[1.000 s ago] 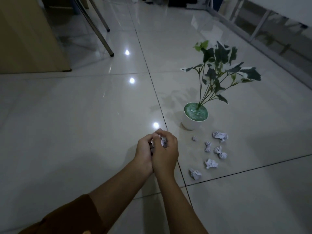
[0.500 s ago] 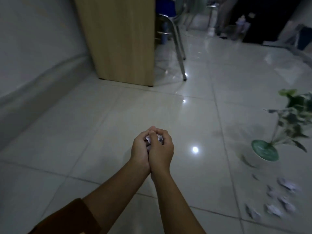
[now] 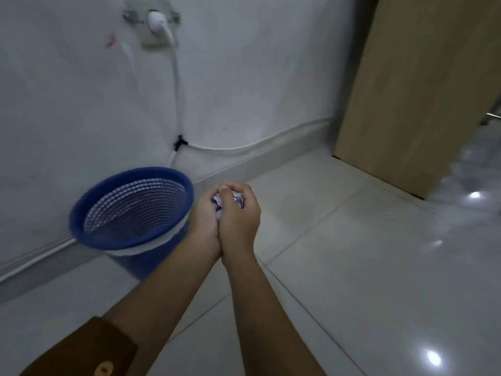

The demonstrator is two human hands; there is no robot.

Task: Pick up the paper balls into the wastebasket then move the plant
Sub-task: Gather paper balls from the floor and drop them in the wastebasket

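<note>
My left hand and my right hand are cupped together, closed around white crumpled paper balls that show between the fingers. The hands hover just right of a blue mesh wastebasket, which stands on the floor against the wall and looks empty inside. The left hand overlaps the basket's right rim. The plant and the loose paper balls on the floor are out of view.
A white wall with a socket and plug is behind the basket; a white cable runs down and along the skirting. A wooden cabinet panel stands at the right. Glossy tiled floor spreads to the right.
The view has swung left, away from the plant and the scattered paper. The wastebasket and wall have come into sight. Both hands stay cupped on the paper balls, now beside the basket.
</note>
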